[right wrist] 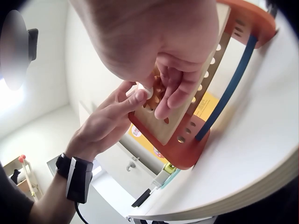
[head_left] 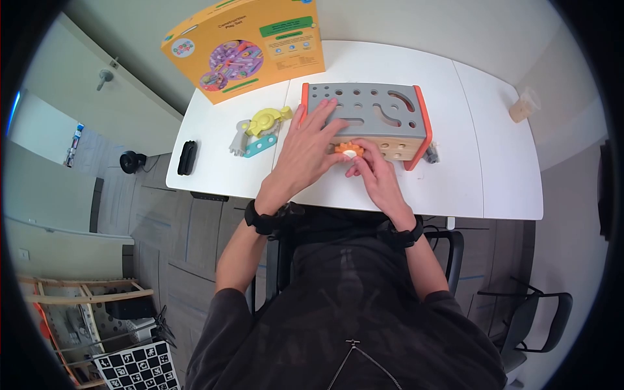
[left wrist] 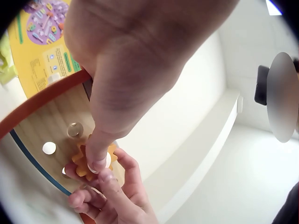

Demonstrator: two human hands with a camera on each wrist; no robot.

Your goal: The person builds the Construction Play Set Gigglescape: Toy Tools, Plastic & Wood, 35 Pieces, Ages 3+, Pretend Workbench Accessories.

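A toy workbench [head_left: 364, 99] with a grey slotted top, orange end panels and wooden sides stands on the table. Against its near wooden side is an orange toy gear [head_left: 343, 147] with a white centre piece [head_left: 350, 154]. My left hand [head_left: 302, 151] spreads its straight fingers over the grey top, while its thumb presses on the white centre in the left wrist view. The right hand [head_left: 382, 183] pinches the gear from the other side, thumb at the white piece and fingers around the teeth. Its palm hides part of the gear in the right wrist view.
Left of the workbench lie a yellow toy saw piece [head_left: 265, 121], a grey toothed piece [head_left: 239, 140] and a teal strip with holes [head_left: 261, 146]. Behind stands a yellow play-set box [head_left: 244, 55]. A black case [head_left: 187, 158] and a plastic cup [head_left: 524, 105] are near the table's sides.
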